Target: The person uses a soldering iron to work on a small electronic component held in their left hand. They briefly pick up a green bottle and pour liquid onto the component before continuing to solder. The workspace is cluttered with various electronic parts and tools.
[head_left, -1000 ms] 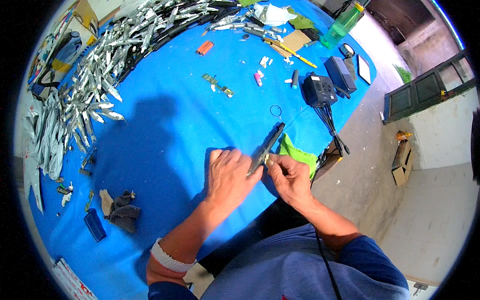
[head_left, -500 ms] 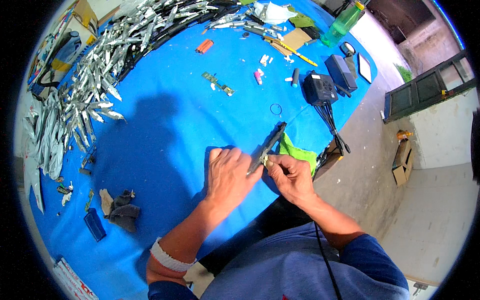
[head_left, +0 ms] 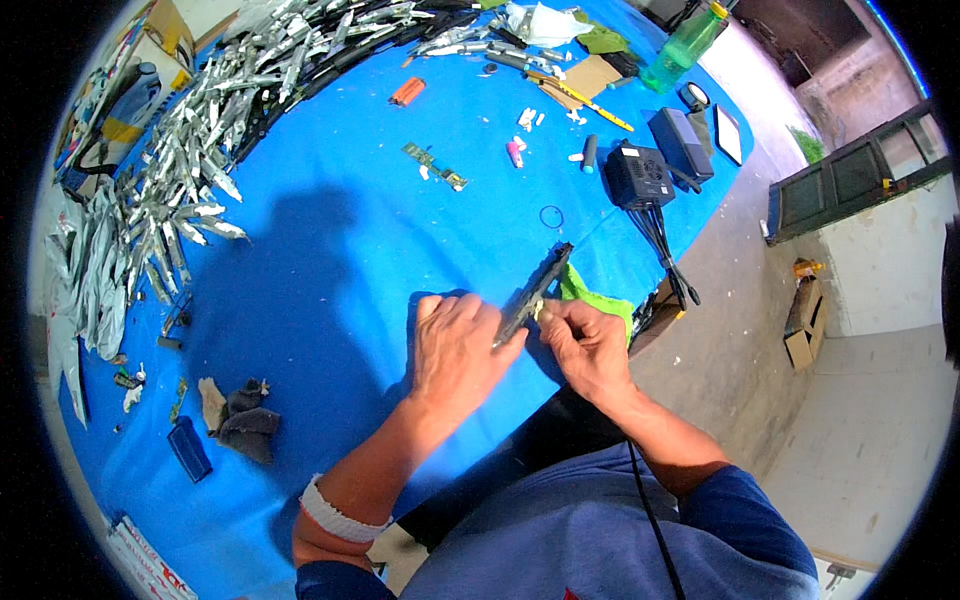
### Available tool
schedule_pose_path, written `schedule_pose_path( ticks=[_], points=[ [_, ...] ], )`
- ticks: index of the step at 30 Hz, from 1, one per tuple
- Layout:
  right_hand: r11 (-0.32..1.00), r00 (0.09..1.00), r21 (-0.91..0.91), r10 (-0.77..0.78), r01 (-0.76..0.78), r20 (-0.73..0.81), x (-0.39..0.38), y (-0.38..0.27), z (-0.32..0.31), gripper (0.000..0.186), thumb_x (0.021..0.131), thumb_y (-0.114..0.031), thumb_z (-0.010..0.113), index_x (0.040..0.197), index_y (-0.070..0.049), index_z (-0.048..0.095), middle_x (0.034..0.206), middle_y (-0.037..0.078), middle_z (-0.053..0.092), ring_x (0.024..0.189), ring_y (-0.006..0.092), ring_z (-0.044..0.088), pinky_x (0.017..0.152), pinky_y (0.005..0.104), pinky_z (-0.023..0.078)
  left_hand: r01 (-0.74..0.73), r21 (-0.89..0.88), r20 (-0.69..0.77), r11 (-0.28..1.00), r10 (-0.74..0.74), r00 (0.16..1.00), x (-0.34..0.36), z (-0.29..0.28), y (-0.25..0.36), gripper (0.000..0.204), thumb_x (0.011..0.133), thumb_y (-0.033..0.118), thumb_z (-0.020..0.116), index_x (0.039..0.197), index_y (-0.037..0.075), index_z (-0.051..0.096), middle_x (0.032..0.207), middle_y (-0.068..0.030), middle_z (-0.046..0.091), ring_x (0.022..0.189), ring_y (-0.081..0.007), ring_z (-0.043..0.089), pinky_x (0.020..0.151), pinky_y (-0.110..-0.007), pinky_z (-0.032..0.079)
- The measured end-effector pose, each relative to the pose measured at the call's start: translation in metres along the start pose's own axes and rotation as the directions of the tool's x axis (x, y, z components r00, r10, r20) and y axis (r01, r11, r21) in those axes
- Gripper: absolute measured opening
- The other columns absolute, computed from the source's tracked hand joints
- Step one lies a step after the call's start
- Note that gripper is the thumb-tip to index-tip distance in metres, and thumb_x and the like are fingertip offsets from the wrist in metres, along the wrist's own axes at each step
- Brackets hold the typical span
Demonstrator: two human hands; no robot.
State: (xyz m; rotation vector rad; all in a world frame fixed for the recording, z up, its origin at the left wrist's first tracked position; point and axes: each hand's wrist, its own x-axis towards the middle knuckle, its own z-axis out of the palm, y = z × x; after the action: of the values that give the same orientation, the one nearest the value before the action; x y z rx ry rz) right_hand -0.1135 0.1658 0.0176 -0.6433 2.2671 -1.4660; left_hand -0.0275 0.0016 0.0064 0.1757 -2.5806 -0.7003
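The left hand [head_left: 455, 345] grips the lower end of a dark strip [head_left: 548, 277] between its thumb and curled fingers; the strip angles up and away to the right, between the two hands. The right hand [head_left: 590, 345] closes its thumb and forefinger on a pale scrap [head_left: 539, 308] at the strip's side. From where one stands, the step in hand appears to be fingertip work on that scrap; the next move calls for a firm left hold and a fine, controlled right pinch. The strip is narrow, straight and matte, its far end rough; its exact material cannot be told. Just beyond the right hand lies a soft, crumpled lime-green cloth [head_left: 598, 300]. Left of the left hand, well apart, sits a bunched grey cloth [head_left: 248, 430]. Ahead of the hands, on the smooth blue table cover [head_left: 480, 220], lies a thin dark ring [head_left: 551, 216]; farther right stands a boxy, vented black unit [head_left: 640, 178] with bundled cables [head_left: 655, 240]. Farther ahead are a slim green circuit board [head_left: 435, 167] and an orange block [head_left: 407, 92]. At far left spreads a heap of crinkled, silvery slivers [head_left: 225, 130]; at far right leans a translucent green bottle [head_left: 685, 50].
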Motion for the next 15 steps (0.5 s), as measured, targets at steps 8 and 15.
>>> schedule_pose_path(
  ticks=[8,15],
  points=[
    [0.997,0.998,0.050,-0.054,0.055,-0.027,-0.002,0.006,0.003,0.018,0.100,-0.013,0.068,0.103,0.005,0.073,0.078,0.000,0.067,0.072,0.0063,0.057,0.063,0.0248,0.048,0.004,-0.010,0.004,1.000,-0.004,1.000,0.000,0.000,0.000,0.034,0.076,0.030,0.083,0.068,0.008,0.059,0.073,-0.0102,0.056,0.074,-0.0310,0.057,0.077,-0.045,0.039],
    [0.998,0.999,-0.055,-0.042,0.040,-0.023,-0.001,-0.003,0.001,0.019,0.100,-0.014,0.069,0.104,0.004,0.073,0.075,0.002,0.068,0.070,0.0066,0.059,0.062,0.0250,0.048,0.009,-0.013,-0.011,1.000,-0.009,1.000,0.000,0.000,0.001,0.033,0.076,0.029,0.083,0.068,0.008,0.058,0.072,-0.0096,0.056,0.074,-0.0306,0.057,0.077,-0.044,0.039]
  ],
)
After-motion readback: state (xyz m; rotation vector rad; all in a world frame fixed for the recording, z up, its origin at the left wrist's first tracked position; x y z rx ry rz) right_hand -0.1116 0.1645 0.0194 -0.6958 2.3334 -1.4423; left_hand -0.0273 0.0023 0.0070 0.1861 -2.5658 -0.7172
